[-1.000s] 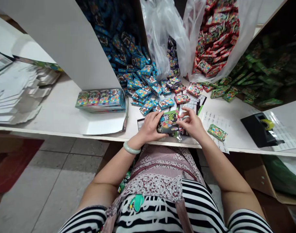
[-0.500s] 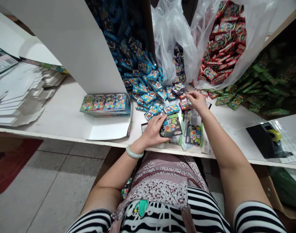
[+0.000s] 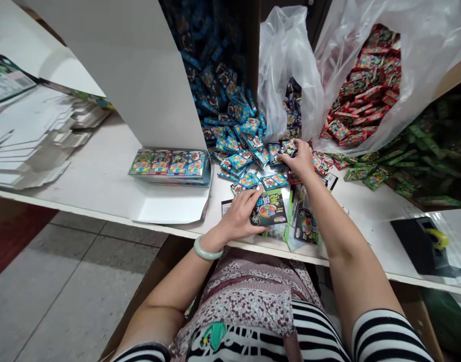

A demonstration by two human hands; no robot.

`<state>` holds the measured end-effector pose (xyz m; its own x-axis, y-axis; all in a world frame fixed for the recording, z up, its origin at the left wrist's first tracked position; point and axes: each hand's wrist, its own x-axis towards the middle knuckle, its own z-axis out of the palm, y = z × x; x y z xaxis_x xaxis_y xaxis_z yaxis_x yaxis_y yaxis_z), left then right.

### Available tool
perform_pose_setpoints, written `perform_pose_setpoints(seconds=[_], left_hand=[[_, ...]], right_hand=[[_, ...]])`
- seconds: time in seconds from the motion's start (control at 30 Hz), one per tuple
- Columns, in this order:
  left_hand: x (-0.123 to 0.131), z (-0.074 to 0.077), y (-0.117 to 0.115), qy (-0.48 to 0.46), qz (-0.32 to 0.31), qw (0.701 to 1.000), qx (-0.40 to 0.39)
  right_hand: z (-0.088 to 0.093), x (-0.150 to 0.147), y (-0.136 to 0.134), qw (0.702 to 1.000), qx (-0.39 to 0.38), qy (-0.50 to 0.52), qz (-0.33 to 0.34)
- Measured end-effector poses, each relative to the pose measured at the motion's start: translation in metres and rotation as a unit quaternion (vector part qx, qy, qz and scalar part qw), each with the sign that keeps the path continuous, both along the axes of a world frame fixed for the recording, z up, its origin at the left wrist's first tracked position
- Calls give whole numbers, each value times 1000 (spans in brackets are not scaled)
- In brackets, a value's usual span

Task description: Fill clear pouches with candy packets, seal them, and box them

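My left hand [image 3: 242,216], with a pale green bangle on the wrist, grips the left edge of a flat black-and-green printed packet [image 3: 270,210] near the table's front edge. Beyond it, my right hand [image 3: 301,160] has its fingers closed on a small purple candy box [image 3: 288,148] in the loose pile. Small blue boxes [image 3: 275,181] lie just past the packet. Red boxes [image 3: 321,163] are by the right hand's far side. Another black printed packet [image 3: 305,224] lies partly under my right forearm.
An open white display carton [image 3: 170,208] at left holds a row of small boxes [image 3: 169,163]. Stacked flat cartons [image 3: 30,136] lie farther left. Plastic bags [image 3: 287,60] stand behind, one with red boxes. Green boxes [image 3: 366,173] spill at right, near a black tape dispenser [image 3: 415,246].
My right hand has shifted from the red boxes left to the purple one and closed on it. My left hand still keeps the packet. The camera view has tilted slightly.
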<state>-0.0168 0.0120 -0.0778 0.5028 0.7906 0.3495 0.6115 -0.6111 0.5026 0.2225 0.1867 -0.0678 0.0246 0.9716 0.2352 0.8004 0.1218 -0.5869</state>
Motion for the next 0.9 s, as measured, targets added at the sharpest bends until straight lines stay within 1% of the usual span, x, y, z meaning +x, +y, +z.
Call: perform_pose_setpoints(seconds=[0.1,0.17,0.23,0.3,0.4,0.47,0.53,0.6,0.7,0.8,0.9], left_hand=[[-1,1,1,-6,9,1000,-7],[-2,2,1,-8,8,1000,-11],[-2,2,1,-9,4,1000,-12],[-1,3,0,-7,5,1000,-15],[3,4,-2,-1,0,1000,-25],[6,6,-3,6,-12,999,-30],[7,9,-4,13,-29,999,-32],[7,12,-5,17,-50,998,-29],[6,16,-7,17,-78,996,-26],[6,18,-8,26,-93,995,-39],[10,16,-9,32,-101,993,-55]], right_hand=[[10,20,-39,990,83,28,112],[16,32,-71,980,111,35,161],[20,43,-101,975,120,38,182],[22,50,-126,975,110,49,187],[27,57,-153,974,92,82,188],[32,60,-166,969,81,103,210],[38,62,-177,959,63,111,254],[44,65,-185,947,45,104,299],[51,68,-194,936,19,73,345],[55,71,-196,928,0,31,373],[54,70,-195,928,-2,-14,372]])
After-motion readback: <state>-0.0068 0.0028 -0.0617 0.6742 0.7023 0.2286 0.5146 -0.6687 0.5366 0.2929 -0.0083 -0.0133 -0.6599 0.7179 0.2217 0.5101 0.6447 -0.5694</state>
